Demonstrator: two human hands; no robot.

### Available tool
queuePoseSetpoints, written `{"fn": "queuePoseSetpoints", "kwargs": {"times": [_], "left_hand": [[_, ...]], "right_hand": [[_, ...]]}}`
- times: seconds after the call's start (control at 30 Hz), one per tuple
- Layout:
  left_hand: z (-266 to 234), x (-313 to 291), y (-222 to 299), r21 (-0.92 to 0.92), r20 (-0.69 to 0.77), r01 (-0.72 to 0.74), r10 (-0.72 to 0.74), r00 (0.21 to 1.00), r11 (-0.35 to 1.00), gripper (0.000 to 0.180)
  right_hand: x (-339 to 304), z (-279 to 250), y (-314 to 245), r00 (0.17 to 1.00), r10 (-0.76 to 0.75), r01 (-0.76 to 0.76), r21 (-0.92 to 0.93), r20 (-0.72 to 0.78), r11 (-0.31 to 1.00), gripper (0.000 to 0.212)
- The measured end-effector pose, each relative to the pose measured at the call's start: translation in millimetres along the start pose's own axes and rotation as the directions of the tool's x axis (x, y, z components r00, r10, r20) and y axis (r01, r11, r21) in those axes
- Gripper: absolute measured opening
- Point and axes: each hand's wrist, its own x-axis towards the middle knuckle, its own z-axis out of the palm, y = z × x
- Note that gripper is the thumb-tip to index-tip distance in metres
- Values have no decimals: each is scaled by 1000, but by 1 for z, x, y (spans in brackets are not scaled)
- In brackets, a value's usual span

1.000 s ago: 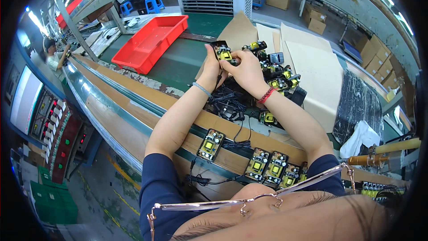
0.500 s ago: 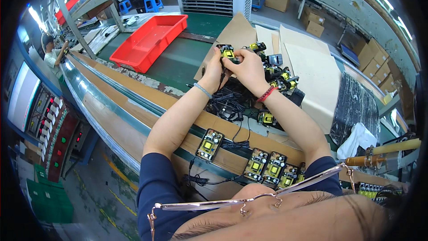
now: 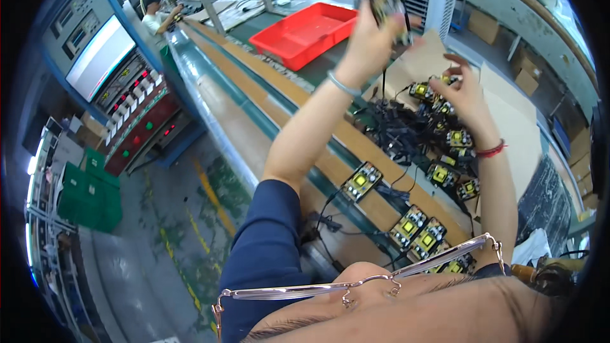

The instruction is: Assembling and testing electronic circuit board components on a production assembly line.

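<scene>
My left hand [image 3: 372,43] is raised near the red tray, its fingers closed on a small circuit board [image 3: 389,7] that is smeared by motion. A black cable hangs below that hand. My right hand [image 3: 469,96] is open, fingers spread, over the right side of a pile of circuit boards [image 3: 457,138] with yellow transformers. Tangled black cables [image 3: 397,130] lie to the left of the pile. Closer to me, a single circuit board [image 3: 362,181] lies on the brown-edged line, and several more boards [image 3: 406,225] sit in a row to its right.
A red tray [image 3: 298,57] stands beyond the line. Brown cardboard sheets [image 3: 508,111] lie under and beside the pile. A metal frame beam [image 3: 534,6] crosses the upper right. At the left are a test cabinet [image 3: 136,124] and a co-worker [image 3: 155,19] farther along.
My hands were together at one board; now they are apart. The left has lifted the board up and away, while the right has opened over the pile. The view has swung left.
</scene>
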Motion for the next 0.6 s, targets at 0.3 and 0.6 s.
{"fn": "queuePoseSetpoints", "kwargs": {"times": [0.3,0.6], "left_hand": [[-86,-71,199,174,5,241,-245,969,955,52],[-73,-192,34,955,-24,183,-555,832,232,37]], "right_hand": [[-7,-50,-5,972,166,-148,-114,169,982,44],[20,-39,112,931,322,-159,-605,171,780,50]]}}
